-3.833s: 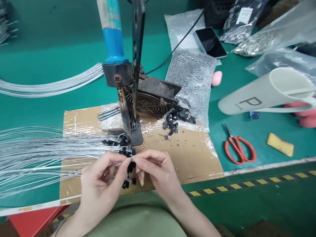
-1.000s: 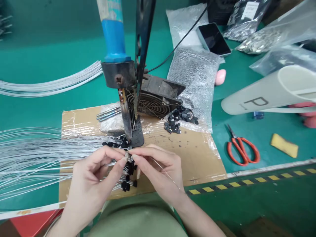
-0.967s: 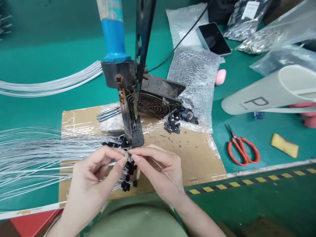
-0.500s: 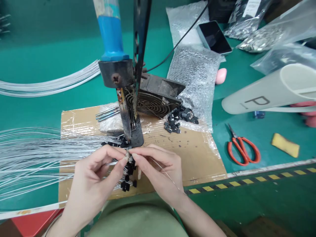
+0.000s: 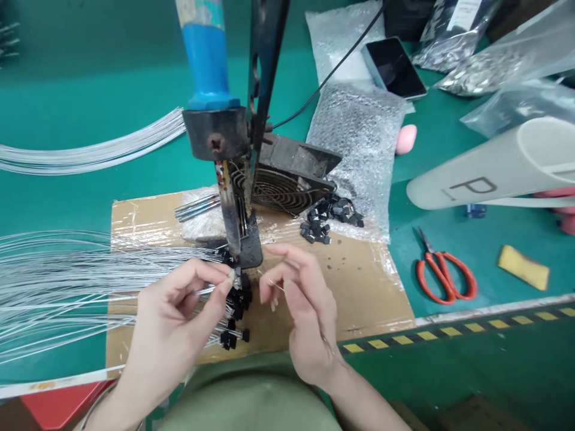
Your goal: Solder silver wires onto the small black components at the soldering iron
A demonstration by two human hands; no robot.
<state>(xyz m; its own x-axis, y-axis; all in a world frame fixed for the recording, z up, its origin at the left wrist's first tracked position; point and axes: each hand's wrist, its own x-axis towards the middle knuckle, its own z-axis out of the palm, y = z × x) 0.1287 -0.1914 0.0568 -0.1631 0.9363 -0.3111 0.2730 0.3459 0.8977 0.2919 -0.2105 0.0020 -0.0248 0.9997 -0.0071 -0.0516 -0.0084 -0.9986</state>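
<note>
My left hand (image 5: pixel 179 317) pinches a thin white wire with a small black component (image 5: pixel 236 274) at its end, just under the dark tip of the soldering iron (image 5: pixel 230 221). To the right of it, a little apart, my right hand (image 5: pixel 302 311) has curled fingers pinching a fine strand of solder wire (image 5: pixel 269 280). A cluster of black components on wires (image 5: pixel 236 311) lies on the cardboard sheet (image 5: pixel 359 293) between my hands. The iron's blue handle (image 5: pixel 205 60) is clamped in a black stand (image 5: pixel 215 133).
A fan of white wires (image 5: pixel 67 281) spreads left. Behind the stand sit a small fan (image 5: pixel 287 185), loose black components (image 5: pixel 326 218) and bubble wrap (image 5: pixel 354 143). Right: red scissors (image 5: pixel 442 272), yellow sponge (image 5: pixel 523 266), white tube (image 5: pixel 489 170), phone (image 5: pixel 394 60).
My right hand has drawn away to the right from the left hand's fingertips, lifting the solder strand. The left hand still pinches the wire and component below the iron tip.
</note>
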